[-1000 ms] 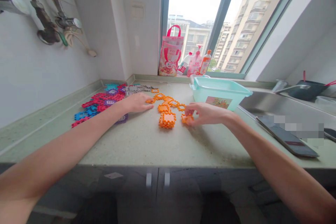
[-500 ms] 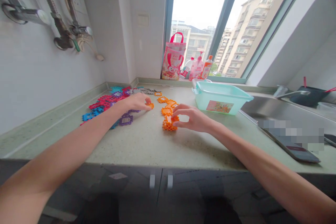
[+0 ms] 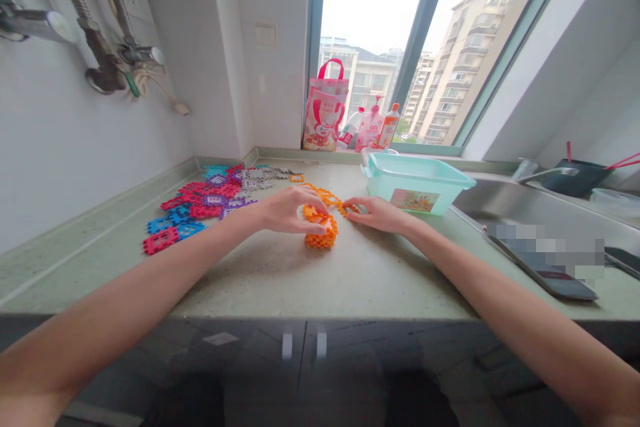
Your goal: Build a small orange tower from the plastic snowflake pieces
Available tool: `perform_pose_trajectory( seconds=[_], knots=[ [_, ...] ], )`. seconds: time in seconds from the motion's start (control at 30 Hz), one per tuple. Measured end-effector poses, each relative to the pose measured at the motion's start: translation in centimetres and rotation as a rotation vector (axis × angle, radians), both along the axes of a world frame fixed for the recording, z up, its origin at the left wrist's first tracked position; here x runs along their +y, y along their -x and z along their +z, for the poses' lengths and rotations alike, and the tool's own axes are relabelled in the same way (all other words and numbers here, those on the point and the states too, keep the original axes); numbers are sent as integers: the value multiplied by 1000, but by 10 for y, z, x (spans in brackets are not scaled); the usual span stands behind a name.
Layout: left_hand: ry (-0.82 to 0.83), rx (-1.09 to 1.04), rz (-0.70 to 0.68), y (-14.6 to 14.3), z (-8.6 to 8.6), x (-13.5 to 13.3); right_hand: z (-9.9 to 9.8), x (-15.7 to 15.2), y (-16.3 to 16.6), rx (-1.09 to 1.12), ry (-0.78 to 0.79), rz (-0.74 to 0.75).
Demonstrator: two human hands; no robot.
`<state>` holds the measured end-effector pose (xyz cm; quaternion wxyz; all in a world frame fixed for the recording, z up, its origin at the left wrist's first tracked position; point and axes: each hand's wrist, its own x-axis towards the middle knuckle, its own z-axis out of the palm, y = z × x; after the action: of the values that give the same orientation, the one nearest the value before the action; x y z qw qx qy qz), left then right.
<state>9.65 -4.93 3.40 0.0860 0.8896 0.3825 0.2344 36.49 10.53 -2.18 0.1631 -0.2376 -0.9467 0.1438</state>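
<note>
Interlocking plastic building tiles with notched edges lie on the counter. My left hand point(image 3: 287, 210) is closed at the top of a stack of orange tiles point(image 3: 321, 239), its thumb and fingers pinching an orange tile there. To the right of the stack, my right hand point(image 3: 379, 215) has its fingertips closed on another orange tile point(image 3: 347, 208), partly hidden by the fingers. Loose orange tiles point(image 3: 327, 196) spread behind the stack. Left of my left hand is a heap of red, blue, purple and grey tiles point(image 3: 219, 201), partly covered by my forearm.
A mint-green plastic tub point(image 3: 417, 181) stands at the back right, beside the steel sink point(image 3: 493, 197). A phone point(image 3: 545, 267) lies by the sink's near edge. Along the window sill are a pink bag point(image 3: 325, 117) and several bottles point(image 3: 370, 127). Pipes point(image 3: 95, 33) run down the left wall.
My left hand has moved right, bringing an orange tile from beside the heap to the stack. My right hand has left the stack and shifted right to another orange tile. The view has shifted slightly.
</note>
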Motion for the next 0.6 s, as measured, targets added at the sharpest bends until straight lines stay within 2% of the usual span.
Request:
perform_pose_trajectory(
  seconds=[0.07,0.17,0.27,0.33,0.4,0.5,0.6],
  knots=[
    [-11,-14,26,5,-2,3,5,-1,-2,13,-6,-11],
    [-83,-67,160,20,-7,14,12,-4,-5,85,-72,-40],
    [-130,50,258,37,-17,25,21,-21,-1,279,-176,-68],
    [-98,176,240,45,-24,30,27,-39,7,426,-193,-17],
    [-57,239,217,50,-29,32,30,-60,16,487,-179,96],
    [-43,217,248,52,-33,35,29,-80,27,438,-177,227],
    [-33,151,287,54,-38,38,24,-82,29,372,-149,245]
  ],
)
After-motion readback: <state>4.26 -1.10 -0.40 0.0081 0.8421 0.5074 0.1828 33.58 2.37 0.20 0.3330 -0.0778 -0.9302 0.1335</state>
